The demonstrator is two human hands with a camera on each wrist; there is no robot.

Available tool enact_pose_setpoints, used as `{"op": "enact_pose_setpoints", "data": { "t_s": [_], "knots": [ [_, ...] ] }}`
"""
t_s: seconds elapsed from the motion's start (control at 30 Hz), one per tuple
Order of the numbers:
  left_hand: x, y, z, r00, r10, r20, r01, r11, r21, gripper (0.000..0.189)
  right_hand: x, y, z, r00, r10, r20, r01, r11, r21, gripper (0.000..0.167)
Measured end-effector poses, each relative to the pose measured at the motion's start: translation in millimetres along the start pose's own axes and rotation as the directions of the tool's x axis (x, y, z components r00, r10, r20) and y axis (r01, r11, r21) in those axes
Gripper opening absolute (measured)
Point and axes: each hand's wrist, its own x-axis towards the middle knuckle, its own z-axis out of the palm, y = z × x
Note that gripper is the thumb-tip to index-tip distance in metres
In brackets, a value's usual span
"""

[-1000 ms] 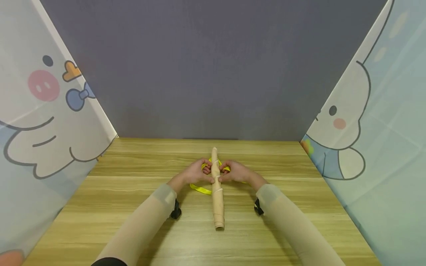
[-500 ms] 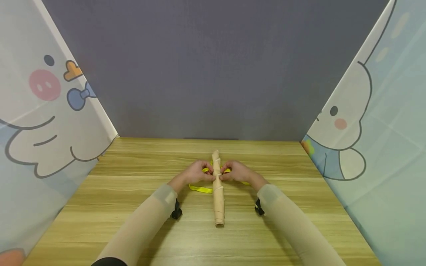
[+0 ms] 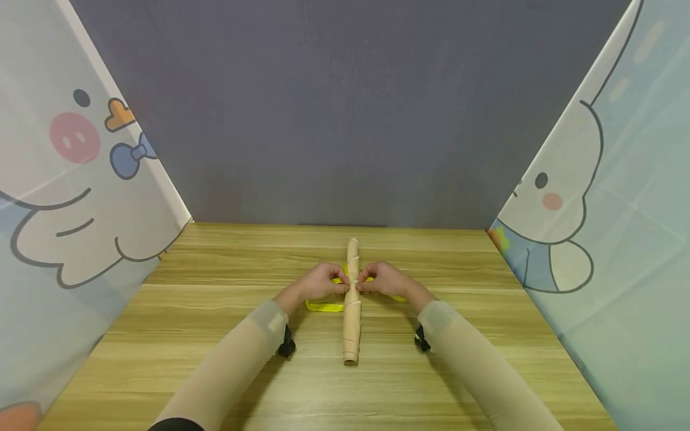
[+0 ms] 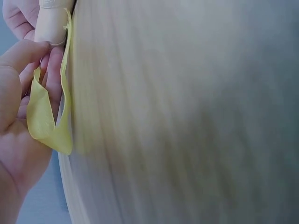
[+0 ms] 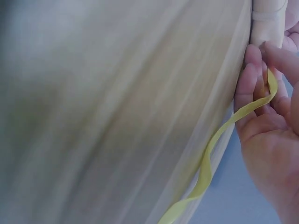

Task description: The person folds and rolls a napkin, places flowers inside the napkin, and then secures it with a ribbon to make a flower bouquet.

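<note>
A narrow beige roll of sheet material lies lengthwise in front of me, with its hollow end toward me. On its left side my left hand pinches a yellow ribbon close against the roll with thumb and fingers. The right hand does likewise on the opposite side. In the left wrist view the ribbon hangs in a loop below the thumb and runs back beside the roll. From the fingers in the right wrist view, the ribbon trails away downward. The exact fingertip contacts are partly hidden.
A wood-grain table carries everything. Behind it rises a dark grey panel. Cartoon-printed fabric walls stand at the left and right. A small black device sits at the left wrist, another at the right.
The roll has shifted and tilted slightly, its near end moving left and a little away from me. My left hand has lowered a little; the right hand stays almost in place.
</note>
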Motion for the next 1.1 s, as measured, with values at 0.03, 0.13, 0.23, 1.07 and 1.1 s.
{"op": "enact_pose_setpoints", "data": {
  "t_s": [0.03, 0.13, 0.23, 1.07, 1.1],
  "knots": [
    [-0.9, 0.9, -0.1, 1.0, -0.002, 0.002, 0.002, 1.0, 0.001, 0.01, -1.2, -0.1, 0.3, 1.0, -0.002, 0.01, 0.002, 1.0, 0.018, 0.018],
    [-5.0, 3.4, -1.3, 1.0, -0.004, 0.014, 0.004, 1.0, 0.005, 0.015, -6.9, -1.6, 0.2, 1.0, -0.005, 0.026, 0.004, 0.999, 0.033, 0.026],
    [-11.2, 6.1, -2.8, 0.999, -0.013, 0.041, 0.014, 1.0, -0.014, 0.024, -12.9, -3.1, -0.1, 0.999, -0.007, 0.033, 0.007, 1.0, 0.003, 0.037],
    [-26.9, 11.2, 10.4, 1.0, -0.005, 0.019, 0.005, 1.0, -0.022, 0.029, -26.9, -5.8, 14.4, 0.999, -0.044, -0.011, 0.043, 0.998, -0.056, 0.033],
    [-27.2, 11.1, 10.4, 1.0, -0.001, 0.018, 0.001, 1.0, -0.012, 0.027, -27.8, -6.5, 14.6, 0.999, -0.039, -0.012, 0.038, 0.998, -0.058, 0.032]
  ]
}}
